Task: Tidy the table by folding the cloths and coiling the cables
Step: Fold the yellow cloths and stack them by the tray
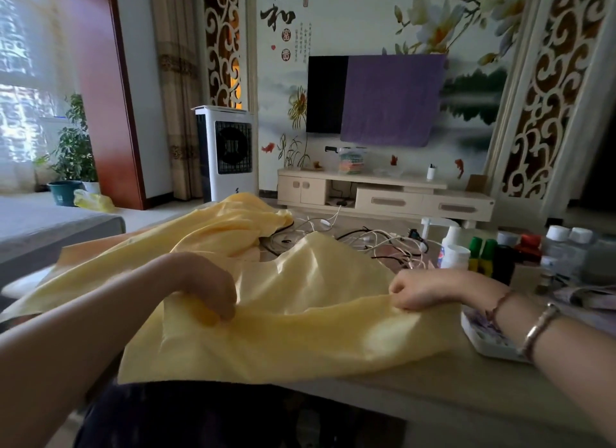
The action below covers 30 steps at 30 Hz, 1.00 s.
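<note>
A large yellow cloth lies spread and rumpled across the table, its near edge hanging toward me. My left hand grips a raised fold of it at the left of centre. My right hand pinches the same fold further right, fingers curled round the fabric. The stretch between both hands is lifted a little off the table. Behind the cloth a tangle of white and black cables lies loose on the tabletop, partly hidden by the fabric.
Bottles and small jars crowd the table's right side. A white flat box sits under my right wrist, with a patterned cloth beyond it. The table's front edge runs close to my body.
</note>
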{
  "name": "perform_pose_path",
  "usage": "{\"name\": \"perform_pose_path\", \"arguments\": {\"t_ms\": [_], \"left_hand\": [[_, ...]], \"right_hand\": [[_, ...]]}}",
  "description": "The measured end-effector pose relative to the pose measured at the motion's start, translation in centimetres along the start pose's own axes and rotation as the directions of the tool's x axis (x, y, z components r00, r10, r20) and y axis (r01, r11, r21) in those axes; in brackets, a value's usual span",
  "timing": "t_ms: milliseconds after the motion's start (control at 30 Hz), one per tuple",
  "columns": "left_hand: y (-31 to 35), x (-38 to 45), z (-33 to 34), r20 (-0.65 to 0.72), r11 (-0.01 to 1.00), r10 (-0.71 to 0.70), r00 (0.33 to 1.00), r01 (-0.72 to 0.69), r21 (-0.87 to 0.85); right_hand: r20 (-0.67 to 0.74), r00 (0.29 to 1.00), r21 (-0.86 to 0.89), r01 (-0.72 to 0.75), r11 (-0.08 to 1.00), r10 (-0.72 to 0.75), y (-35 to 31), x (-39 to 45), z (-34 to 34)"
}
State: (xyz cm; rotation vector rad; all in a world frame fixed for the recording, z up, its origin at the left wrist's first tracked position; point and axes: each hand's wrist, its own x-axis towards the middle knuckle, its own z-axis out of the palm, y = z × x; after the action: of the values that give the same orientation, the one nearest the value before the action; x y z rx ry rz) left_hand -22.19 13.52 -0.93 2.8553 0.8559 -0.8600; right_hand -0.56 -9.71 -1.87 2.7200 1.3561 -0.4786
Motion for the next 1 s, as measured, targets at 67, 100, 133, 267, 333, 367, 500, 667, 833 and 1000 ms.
{"name": "perform_pose_path", "arguments": {"t_ms": [67,100,133,267,333,367,500,667,833,1000], "left_hand": [[-1.1,1.5,0.3,-0.164,0.997,-0.022,0.986,0.011,-0.071],[-1.8,2.4,0.4,-0.272,0.993,-0.053,0.961,0.021,-0.12],[-2.6,3.5,0.4,-0.379,0.984,-0.095,0.92,0.029,-0.177],[-4.1,5.8,0.9,-0.635,0.899,-0.282,0.72,-0.034,-0.437],[-4.4,6.3,1.2,-0.673,0.888,-0.337,0.659,-0.016,-0.46],[-4.6,6.7,1.3,-0.689,0.891,-0.354,0.632,0.004,-0.454],[-5.0,8.2,1.2,-0.726,0.896,-0.39,0.566,0.053,-0.441],[-5.9,9.6,0.7,-0.693,0.895,-0.426,0.582,0.159,-0.417],[-6.2,10.3,1.2,-0.824,0.924,-0.382,0.418,0.166,-0.344],[-5.9,10.6,2.1,-0.821,0.93,-0.355,0.447,0.256,-0.263]], "right_hand": [[-0.256,0.967,0.042,-0.005,0.999,0.015,0.1,1.4,0.4],[-0.391,0.92,0.059,0.004,0.998,0.019,0.2,2.2,0.5],[-0.502,0.865,0.079,0.026,0.997,0.017,0.1,3.3,0.6],[-0.669,0.743,0.096,0.093,0.991,-0.005,-0.8,6.4,0.3],[-0.695,0.719,0.075,0.093,0.993,-0.015,-1.3,8.4,0.0],[-0.718,0.696,0.062,0.095,0.994,-0.022,-1.5,9.6,-0.1],[-0.808,0.587,0.012,0.098,0.995,-0.048,-2.1,13.7,-0.6],[-0.802,0.597,0.018,0.071,0.997,-0.028,-2.1,16.9,-0.8],[-0.762,0.645,0.111,0.034,0.993,0.063,-2.4,18.2,-1.4],[-0.786,0.617,0.048,0.021,0.999,0.025,-2.9,16.7,-0.9]]}}
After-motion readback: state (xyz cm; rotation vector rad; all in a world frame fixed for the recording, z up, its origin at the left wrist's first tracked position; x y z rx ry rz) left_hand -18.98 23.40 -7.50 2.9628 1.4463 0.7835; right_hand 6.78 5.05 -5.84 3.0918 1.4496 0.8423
